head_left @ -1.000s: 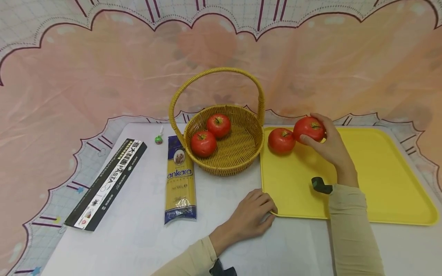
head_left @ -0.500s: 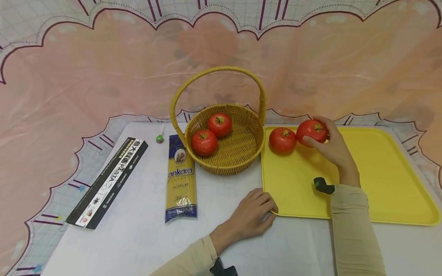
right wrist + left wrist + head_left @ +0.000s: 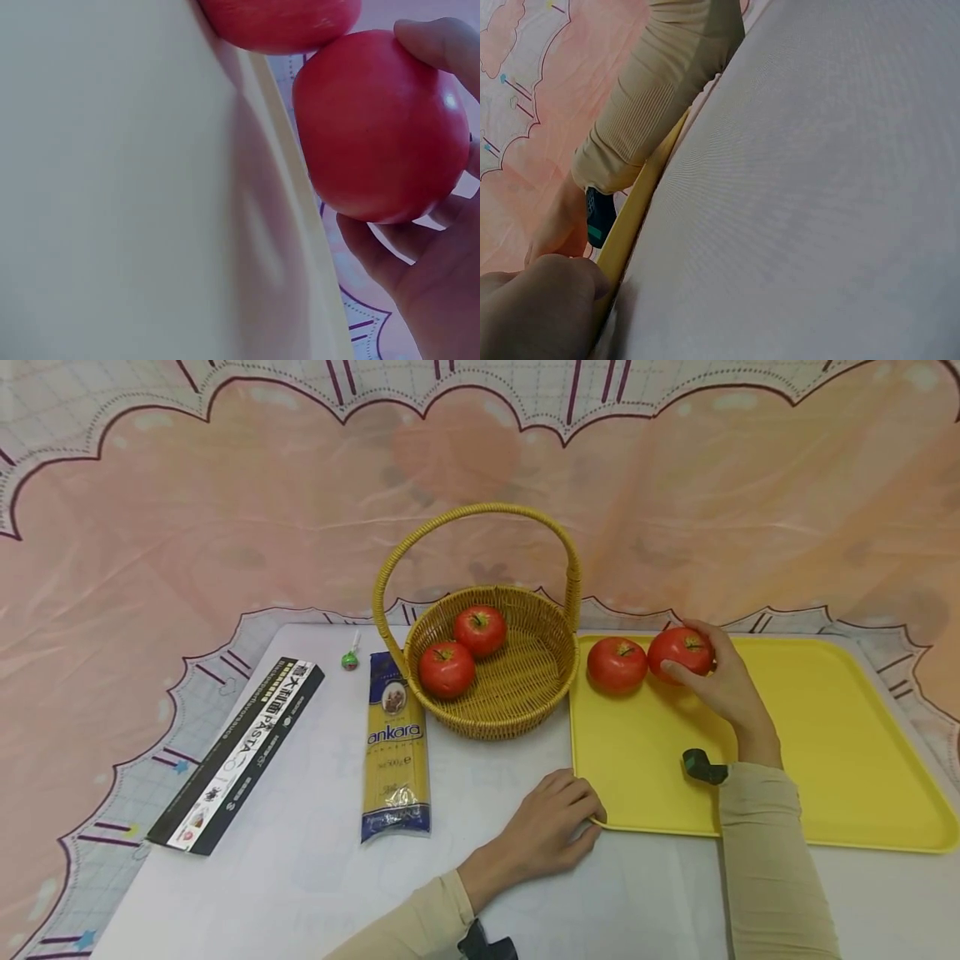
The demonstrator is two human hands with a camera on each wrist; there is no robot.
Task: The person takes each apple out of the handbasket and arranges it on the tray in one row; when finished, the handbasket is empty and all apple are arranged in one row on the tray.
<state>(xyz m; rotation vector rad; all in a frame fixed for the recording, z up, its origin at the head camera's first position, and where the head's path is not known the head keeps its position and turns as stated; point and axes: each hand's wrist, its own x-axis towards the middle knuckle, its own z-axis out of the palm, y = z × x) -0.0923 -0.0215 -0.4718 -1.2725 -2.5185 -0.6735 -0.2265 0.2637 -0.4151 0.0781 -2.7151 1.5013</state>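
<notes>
My right hand (image 3: 723,681) grips a red tomato (image 3: 678,652) between thumb and fingers over the back of the yellow tray (image 3: 840,760). In the right wrist view this tomato (image 3: 375,127) touches or nearly touches a second tomato (image 3: 281,22), and a shadow falls on the tray below. That second tomato (image 3: 617,666) sits at the tray's back left corner. At the near left corner, my left hand (image 3: 551,827) holds the tray's rim with bent fingers. The left wrist view shows part of the left hand (image 3: 544,307) against the tray edge (image 3: 630,225).
Left of the tray stands a wicker basket (image 3: 525,689) with a tall handle and two tomatoes (image 3: 463,650) inside. Further left lie a spaghetti packet (image 3: 396,768), a lollipop (image 3: 350,658) and a long black-and-white pasta box (image 3: 240,756). A patterned cloth (image 3: 300,527) hangs behind.
My right hand and its tomato have shifted slightly right and lower, beside the tomato on the tray. My left hand stays on the tray corner. The whole view has drifted slightly.
</notes>
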